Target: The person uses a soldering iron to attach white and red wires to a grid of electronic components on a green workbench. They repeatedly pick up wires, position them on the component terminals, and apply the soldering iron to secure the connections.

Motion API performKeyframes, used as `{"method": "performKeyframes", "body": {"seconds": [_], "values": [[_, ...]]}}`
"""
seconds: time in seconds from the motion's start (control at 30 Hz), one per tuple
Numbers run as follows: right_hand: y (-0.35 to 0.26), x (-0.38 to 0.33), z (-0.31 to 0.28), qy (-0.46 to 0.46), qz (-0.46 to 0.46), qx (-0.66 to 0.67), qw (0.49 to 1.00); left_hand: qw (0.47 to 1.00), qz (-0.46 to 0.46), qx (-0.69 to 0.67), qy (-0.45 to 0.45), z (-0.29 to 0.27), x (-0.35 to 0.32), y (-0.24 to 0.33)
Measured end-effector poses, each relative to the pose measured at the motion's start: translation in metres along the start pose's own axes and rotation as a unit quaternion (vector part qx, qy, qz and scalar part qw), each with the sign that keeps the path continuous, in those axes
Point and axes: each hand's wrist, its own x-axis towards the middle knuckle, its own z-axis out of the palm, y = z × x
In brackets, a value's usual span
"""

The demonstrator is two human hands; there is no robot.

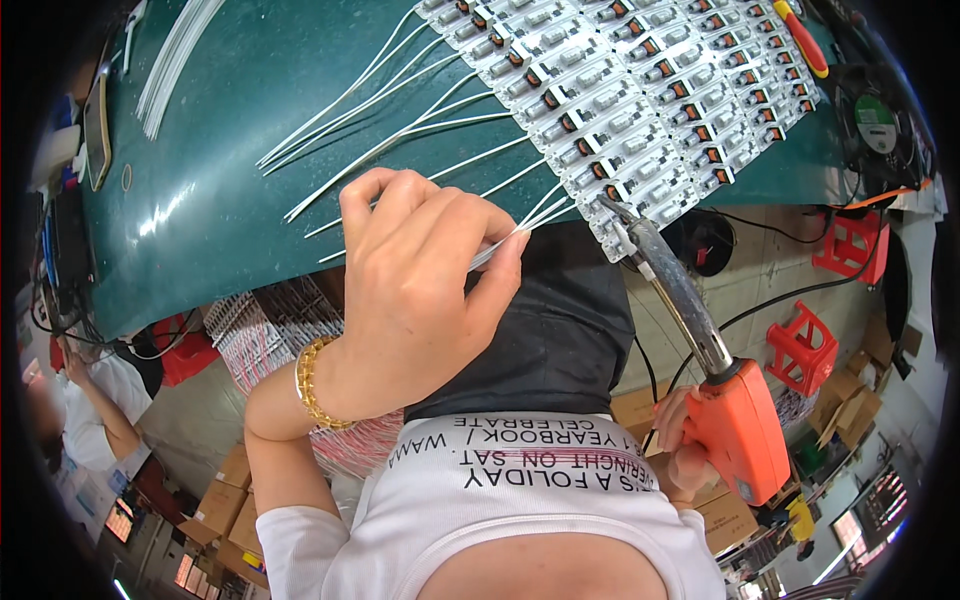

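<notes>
My left hand (425, 270) pinches thin white wires (545, 212) between thumb and fingers; their far ends reach the near edge of a silvery panel (640, 150) of repeated small circuit boards. An orange soldering gun (745, 430) is gripped in my right hand (682, 445), which is partly hidden behind its body. Its long metal barrel points up and left, with the tip over the panel's near corner; whether it touches cannot be made out. More white wires (400, 133) fan out leftward from the panel's left edge across the green table (220, 220).
A bundle of loose white wires (172, 65) lies at the far left. A red-and-yellow handled tool (802, 38) and a black fan (878, 125) are at the far right. Red stools (803, 338), cables and cardboard boxes (215, 505) stand below. Another person (95, 405) sits at left.
</notes>
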Motion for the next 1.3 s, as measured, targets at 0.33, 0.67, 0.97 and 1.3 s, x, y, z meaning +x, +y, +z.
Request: {"method": "performKeyframes", "body": {"seconds": [0.33,0.67,0.97,1.3], "values": [[0.004,0.008,0.018,0.085,-0.102,0.279,0.951,0.999,-0.01,-0.043,0.008,-0.001,0.0,-0.004],[-0.007,0.012,0.015,0.035,-0.13,0.346,0.928,0.997,0.002,-0.071,0.015,0.007,0.0,0.0],[-0.003,-0.004,0.011,0.048,-0.009,0.326,0.944,0.999,0.014,-0.027,0.017,0.014,-0.002,0.007],[0.036,-0.03,0.032,0.123,-0.107,0.332,0.929,0.999,0.014,-0.022,0.024,0.015,-0.003,0.008]]}}
